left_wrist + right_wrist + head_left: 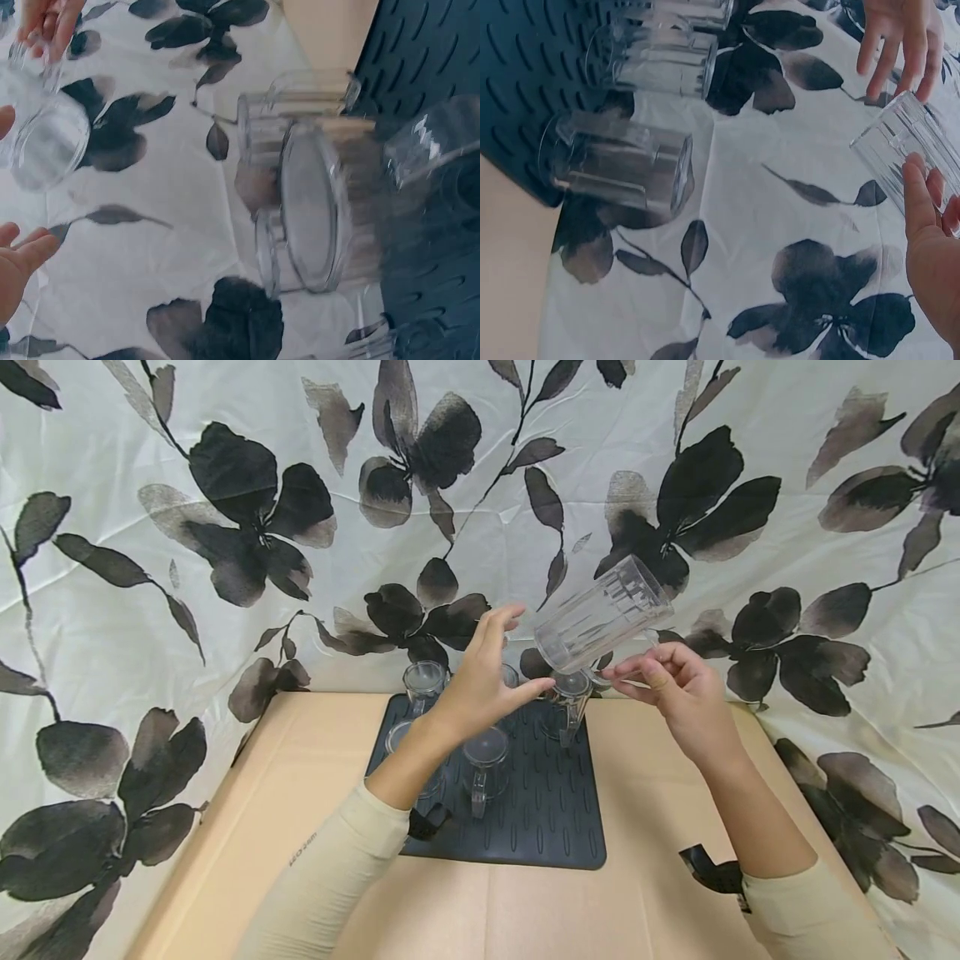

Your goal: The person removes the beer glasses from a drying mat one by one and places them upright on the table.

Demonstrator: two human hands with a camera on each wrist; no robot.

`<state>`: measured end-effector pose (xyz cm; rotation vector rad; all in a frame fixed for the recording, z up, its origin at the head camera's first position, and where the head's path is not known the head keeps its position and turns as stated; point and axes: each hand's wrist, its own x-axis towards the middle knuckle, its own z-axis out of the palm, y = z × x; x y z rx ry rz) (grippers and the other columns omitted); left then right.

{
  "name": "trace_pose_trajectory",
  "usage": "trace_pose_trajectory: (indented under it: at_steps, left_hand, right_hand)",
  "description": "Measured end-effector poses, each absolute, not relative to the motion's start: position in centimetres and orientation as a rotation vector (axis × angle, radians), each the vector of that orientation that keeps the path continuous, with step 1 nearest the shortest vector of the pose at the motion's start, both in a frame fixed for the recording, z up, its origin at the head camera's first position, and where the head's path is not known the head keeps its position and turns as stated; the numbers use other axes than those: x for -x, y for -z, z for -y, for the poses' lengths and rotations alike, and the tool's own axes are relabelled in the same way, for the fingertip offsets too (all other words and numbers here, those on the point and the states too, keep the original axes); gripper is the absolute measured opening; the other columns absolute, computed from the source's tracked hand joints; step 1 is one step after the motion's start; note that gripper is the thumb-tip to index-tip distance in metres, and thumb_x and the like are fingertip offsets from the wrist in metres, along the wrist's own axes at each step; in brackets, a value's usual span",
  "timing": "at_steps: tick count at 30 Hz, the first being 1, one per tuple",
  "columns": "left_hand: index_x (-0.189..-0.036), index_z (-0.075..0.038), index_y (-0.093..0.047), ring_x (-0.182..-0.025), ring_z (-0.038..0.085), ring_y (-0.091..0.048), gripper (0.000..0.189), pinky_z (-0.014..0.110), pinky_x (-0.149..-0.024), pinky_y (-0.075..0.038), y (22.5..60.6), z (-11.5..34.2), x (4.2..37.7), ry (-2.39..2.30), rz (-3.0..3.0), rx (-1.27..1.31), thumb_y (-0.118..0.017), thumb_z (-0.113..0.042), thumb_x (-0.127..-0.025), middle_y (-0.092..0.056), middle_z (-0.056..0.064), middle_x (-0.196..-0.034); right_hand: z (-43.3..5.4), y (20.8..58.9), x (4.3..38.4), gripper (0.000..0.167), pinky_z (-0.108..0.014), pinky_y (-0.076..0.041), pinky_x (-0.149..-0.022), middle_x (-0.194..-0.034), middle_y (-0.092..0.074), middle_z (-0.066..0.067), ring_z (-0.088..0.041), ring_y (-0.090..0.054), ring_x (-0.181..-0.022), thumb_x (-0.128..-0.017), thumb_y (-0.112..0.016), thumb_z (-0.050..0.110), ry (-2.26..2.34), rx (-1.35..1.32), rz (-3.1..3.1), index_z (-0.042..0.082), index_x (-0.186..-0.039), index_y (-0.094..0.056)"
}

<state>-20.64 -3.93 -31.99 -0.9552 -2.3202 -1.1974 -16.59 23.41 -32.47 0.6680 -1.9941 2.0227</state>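
My right hand (pixel 678 702) grips a clear glass mug (pixel 600 614) by its handle and holds it tilted in the air above the back right of a dark drying mat (pixel 540 831). To the left of the mug is my left hand (pixel 480 685), fingers extended and thumb spread, with nothing held. A gap shows between its fingers and the glass. In the right wrist view the same mug (pixel 900 142) lies between the right fingers and the left hand (pixel 904 37).
Several clear glass mugs stand on the mat, among them a front one (pixel 486 760), a back left one (pixel 424 683) and a back right one (pixel 570 706). My left forearm partly covers others. Behind the tan table (pixel 300 777) hangs a floral cloth (pixel 480 527).
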Motion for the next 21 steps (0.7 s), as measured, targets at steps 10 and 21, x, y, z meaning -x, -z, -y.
trace_pose_trajectory:
  at_steps: [10,21]
  left_hand:
    - [-0.166,-0.016,-0.017,-0.154,0.028,-0.033,0.107,0.051,-0.12,-0.039,31.3,6.8,20.6,1.1,2.471,0.865,-0.086,-0.036,-0.086,-0.024,0.01,-0.169]
    - [-0.165,-0.015,-0.02,-0.155,0.026,-0.029,0.109,0.049,-0.122,-0.035,31.7,11.3,20.4,1.005,2.526,0.755,-0.088,-0.037,-0.083,-0.026,0.008,-0.169]
  right_hand:
    - [-25.7,32.5,16.9,0.01,-0.031,-0.058,-0.087,-0.103,-0.078,-0.008,-0.016,-0.077,-0.101,-0.103,-0.058,-0.002,-1.987,-0.623,1.981,-0.01,-0.107,-0.058]
    - [-28.8,33.6,17.3,0.011,-0.029,-0.058,-0.085,-0.102,-0.079,-0.004,-0.012,-0.077,-0.098,-0.101,-0.059,-0.003,-1.856,-0.548,2.057,-0.013,-0.107,-0.058]
